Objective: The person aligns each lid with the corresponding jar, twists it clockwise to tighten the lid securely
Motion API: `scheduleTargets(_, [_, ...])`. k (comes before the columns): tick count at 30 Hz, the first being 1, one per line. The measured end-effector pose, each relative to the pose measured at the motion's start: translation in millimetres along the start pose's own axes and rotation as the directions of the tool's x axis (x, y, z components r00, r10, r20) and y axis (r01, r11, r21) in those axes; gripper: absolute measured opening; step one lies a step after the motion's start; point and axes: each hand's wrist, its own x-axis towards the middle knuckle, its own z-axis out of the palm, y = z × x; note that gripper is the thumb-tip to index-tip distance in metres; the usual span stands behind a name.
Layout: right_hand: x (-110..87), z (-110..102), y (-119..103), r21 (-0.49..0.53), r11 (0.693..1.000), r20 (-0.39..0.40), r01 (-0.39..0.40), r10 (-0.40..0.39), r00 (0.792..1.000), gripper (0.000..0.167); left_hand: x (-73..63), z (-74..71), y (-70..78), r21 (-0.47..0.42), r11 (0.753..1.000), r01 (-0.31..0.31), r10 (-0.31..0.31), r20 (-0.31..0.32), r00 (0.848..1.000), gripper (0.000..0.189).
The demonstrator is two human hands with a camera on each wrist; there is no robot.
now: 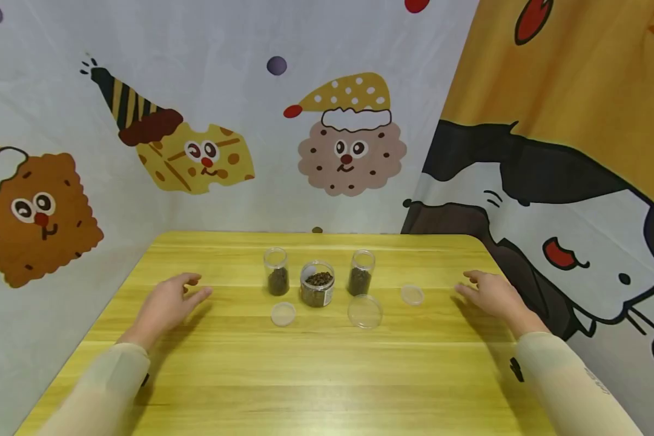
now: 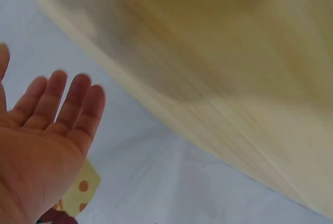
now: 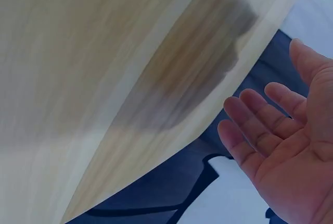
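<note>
Three clear jars stand in a row on the yellow wooden table (image 1: 305, 375): a narrow left jar (image 1: 277, 272), a wider middle jar (image 1: 317, 283) and a narrow right jar (image 1: 361, 272), each holding dark brown bits. Their lids lie off: a small lid (image 1: 283, 313), a large lid (image 1: 365, 311) and a small lid (image 1: 412, 295). My left hand (image 1: 169, 303) hovers left of the jars, fingers relaxed, holding nothing; its palm (image 2: 39, 146) shows in the left wrist view. My right hand (image 1: 487, 292) hovers right of the small lid, also relaxed; its palm (image 3: 283, 146) is bare.
A cartoon-printed cloth backdrop (image 1: 327, 133) hangs close behind the table and along both sides. The table's left edge (image 2: 171, 125) and right edge (image 3: 156, 161) lie just beside each hand.
</note>
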Motion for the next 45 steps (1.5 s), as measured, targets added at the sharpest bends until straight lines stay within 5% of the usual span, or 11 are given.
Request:
scheduleTargets(24, [-0.7,23.0,-105.5,0.182,0.957,-0.061,0.227,-0.219,0.974,0.066,-24.6,1.5,67.8,-0.066,0.998,-0.026,0.025,-0.004,1.0,0.081])
scheduleTargets(45, [-4.5,35.2,-137.0,0.179,0.938,-0.028,0.297,-0.296,0.955,0.063,-46.4,19.7,128.8,-0.126,0.981,-0.151,0.146,-0.047,0.988,0.066])
